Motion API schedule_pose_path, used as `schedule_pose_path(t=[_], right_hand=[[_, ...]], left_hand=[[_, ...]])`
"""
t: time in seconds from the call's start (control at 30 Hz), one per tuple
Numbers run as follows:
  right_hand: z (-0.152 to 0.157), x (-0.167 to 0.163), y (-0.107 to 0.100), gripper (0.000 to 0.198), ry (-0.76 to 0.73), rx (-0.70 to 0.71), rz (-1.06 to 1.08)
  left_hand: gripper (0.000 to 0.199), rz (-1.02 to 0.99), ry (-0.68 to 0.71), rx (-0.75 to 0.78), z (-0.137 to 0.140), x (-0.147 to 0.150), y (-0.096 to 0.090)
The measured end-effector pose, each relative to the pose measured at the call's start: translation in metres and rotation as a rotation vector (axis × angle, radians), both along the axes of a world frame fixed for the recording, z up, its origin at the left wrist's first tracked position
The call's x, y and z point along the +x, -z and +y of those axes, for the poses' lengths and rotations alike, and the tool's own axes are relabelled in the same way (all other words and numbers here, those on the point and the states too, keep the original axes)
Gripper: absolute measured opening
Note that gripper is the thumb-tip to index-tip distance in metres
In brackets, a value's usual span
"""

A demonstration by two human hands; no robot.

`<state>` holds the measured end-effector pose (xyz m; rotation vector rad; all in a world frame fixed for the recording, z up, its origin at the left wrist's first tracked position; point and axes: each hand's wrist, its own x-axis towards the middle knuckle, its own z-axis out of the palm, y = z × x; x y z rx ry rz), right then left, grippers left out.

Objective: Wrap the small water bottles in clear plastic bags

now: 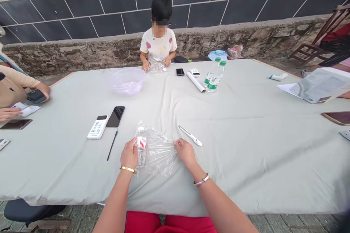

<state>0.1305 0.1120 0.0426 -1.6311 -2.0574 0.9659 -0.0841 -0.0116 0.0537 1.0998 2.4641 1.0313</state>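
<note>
A small water bottle (141, 146) with a red and white label lies inside a clear plastic bag (161, 149) on the cloth in front of me. My left hand (129, 154) is closed around the bottle's left side, through the film. At the bag's right end, my right hand (185, 151) pinches the gathered plastic, and creases fan out from those fingers toward the bottle. Just beyond my right hand lies a white utility knife (190, 135), touched by neither hand.
Left of the bag are a white power bank (97, 127), a black phone (115, 116) and a thin black strap (112, 145). Farther off stand a clear plastic basin (128, 80) and two green-capped bottles (214, 76) by a paper roll (195, 82). People sit opposite, left and right.
</note>
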Motion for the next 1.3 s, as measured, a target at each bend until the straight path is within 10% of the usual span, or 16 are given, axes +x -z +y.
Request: schedule_pose_path(t=[0.27,0.47,0.7,0.87,1.1,1.3], right_hand=[[-0.004,0.0,-0.003,0.035,-0.109,0.173,-0.269],[0.013,0.011,-0.006,0.033,-0.224,0.088,-0.007],[0.009,0.014,-0.028,0.026,0.009,0.226,0.117],[-0.025,-0.046,-0.045,0.024,-0.273,0.001,0.245],[-0.04,-0.1,-0.037,0.09,-0.279,-0.054,-0.034],[-0.031,-0.092,-0.043,0.091,-0.319,-0.195,-0.117]], left_hand=[[0.051,0.043,0.025,-0.272,-0.004,0.001,-0.008],[0.026,-0.123,-0.045,-0.061,0.001,-0.002,-0.002],[0.03,-0.374,-0.096,0.068,0.005,-0.007,0.01],[0.028,-0.538,-0.12,0.235,0.005,-0.004,0.007],[0.036,-1.04,-0.162,0.56,0.003,-0.003,-0.001],[0.039,-1.09,-0.224,0.616,-0.004,-0.016,0.004]])
